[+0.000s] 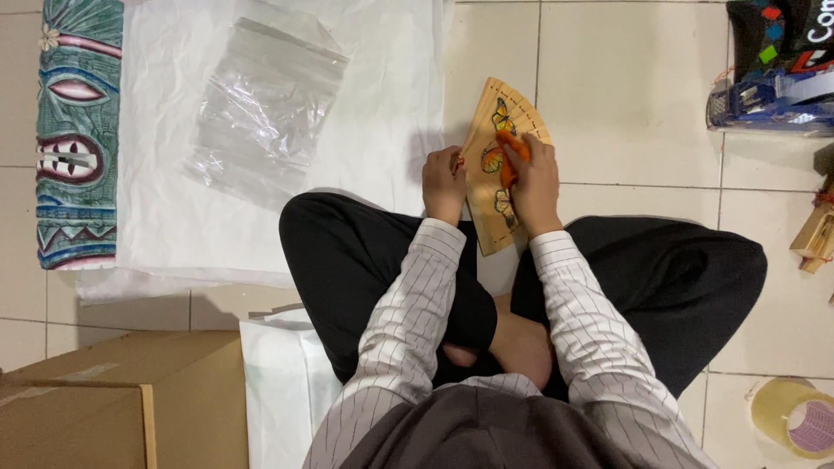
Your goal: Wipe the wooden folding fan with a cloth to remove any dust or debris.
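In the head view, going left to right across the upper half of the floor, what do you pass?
Carved painted mask → clear plastic bag on white paper → left hand → wooden butterfly fan → right hand holding an orange piece against the fan → blue tape dispenser.

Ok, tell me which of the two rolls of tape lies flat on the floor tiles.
The tan tape roll at the lower right, lying loose and flat; the other roll, top right, is mounted in a blue dispenser.

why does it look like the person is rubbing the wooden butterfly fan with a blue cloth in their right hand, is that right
Not quite: the cloth is orange, not blue. The head view shows the right hand pressing it on the wooden butterfly fan, while the left hand steadies the fan's edge.
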